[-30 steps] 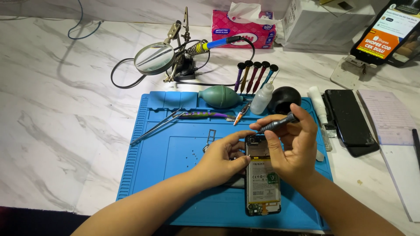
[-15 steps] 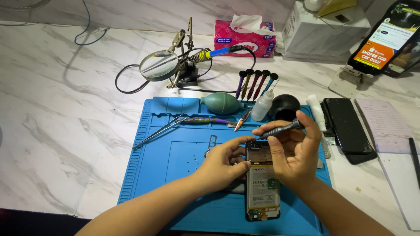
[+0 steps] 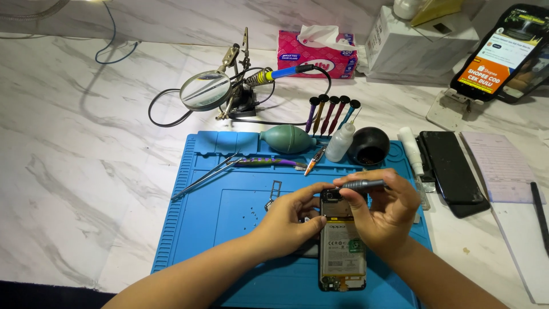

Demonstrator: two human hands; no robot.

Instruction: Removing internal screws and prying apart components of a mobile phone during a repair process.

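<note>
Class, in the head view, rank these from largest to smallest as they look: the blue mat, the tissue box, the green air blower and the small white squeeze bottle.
1. Blue mat
2. Tissue box, though it lies farther from the camera
3. Green air blower
4. White squeeze bottle

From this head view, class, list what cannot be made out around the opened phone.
- Screwdriver tip: hidden behind the right hand.
- Opened phone upper corners: covered by the right hand and left hand.
- Loose screws on the blue mat: too small to count.
</note>
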